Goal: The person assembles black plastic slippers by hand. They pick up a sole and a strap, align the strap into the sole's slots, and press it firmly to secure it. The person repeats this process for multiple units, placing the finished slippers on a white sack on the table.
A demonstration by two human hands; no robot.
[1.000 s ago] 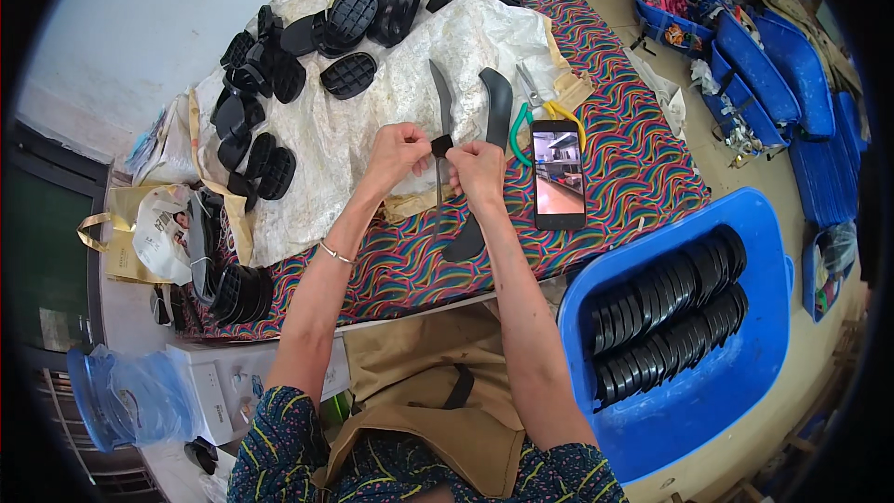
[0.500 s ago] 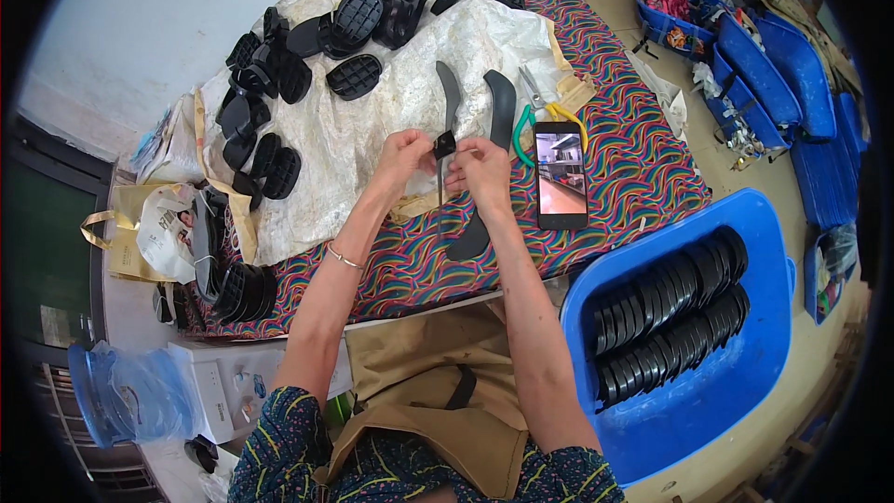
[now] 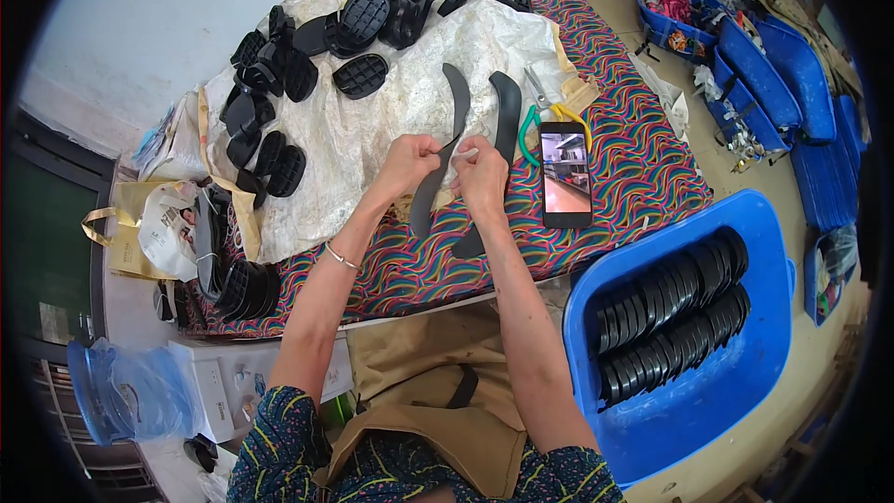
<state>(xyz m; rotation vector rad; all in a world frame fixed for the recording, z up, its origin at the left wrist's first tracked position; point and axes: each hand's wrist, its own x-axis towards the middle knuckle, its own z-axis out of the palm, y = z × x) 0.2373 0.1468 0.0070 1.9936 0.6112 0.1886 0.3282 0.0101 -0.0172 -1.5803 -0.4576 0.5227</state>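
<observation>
A long curved black strap lies between my hands, at the front edge of the whitish sheet. My left hand is closed, thumb and fingers pinching the strap near its middle. Close beside it, my right hand is also closed, its fingertips pinched together at the strap's edge; what they hold is hidden. A second black strap runs partly under my right hand and wrist. Just to the right are scissors with one green and one yellow handle, and a phone with its screen lit.
Several black grid-faced pieces lie on the whitish sheet at the back left. The table wears a colourful wavy cloth. A blue tub with rows of black curved parts stands at the right. Bundled dark pieces sit at the left corner.
The strap between my hands has turned from edge-on to flat, showing its broad curved face. My hands stay close together in nearly the same place.
</observation>
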